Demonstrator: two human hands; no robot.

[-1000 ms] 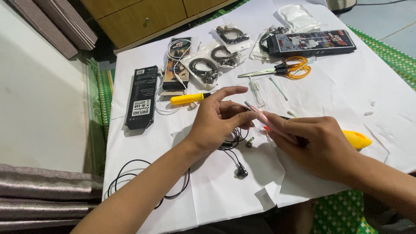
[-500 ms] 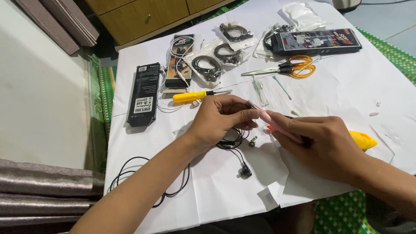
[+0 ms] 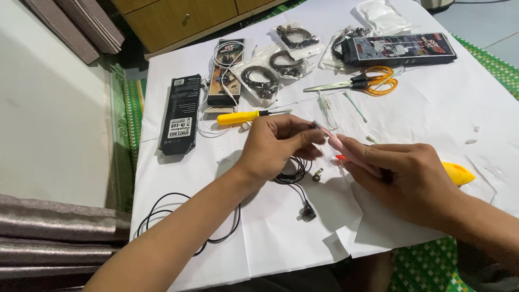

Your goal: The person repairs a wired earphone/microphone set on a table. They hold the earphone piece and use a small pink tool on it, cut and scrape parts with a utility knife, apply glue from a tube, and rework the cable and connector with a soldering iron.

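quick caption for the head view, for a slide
Left hand and right hand work a slim pink tool over black earphone wire on white paper.

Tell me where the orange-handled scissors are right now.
In the head view the orange-handled scissors lie on the white paper, far side, right of centre, just in front of the long dark box and beyond the right hand.

Bright, even daylight from the far side; soft shadows lie under the hands [image 3: 346, 157] on the white worktop [image 3: 432, 119]; focus sharp, no glare.
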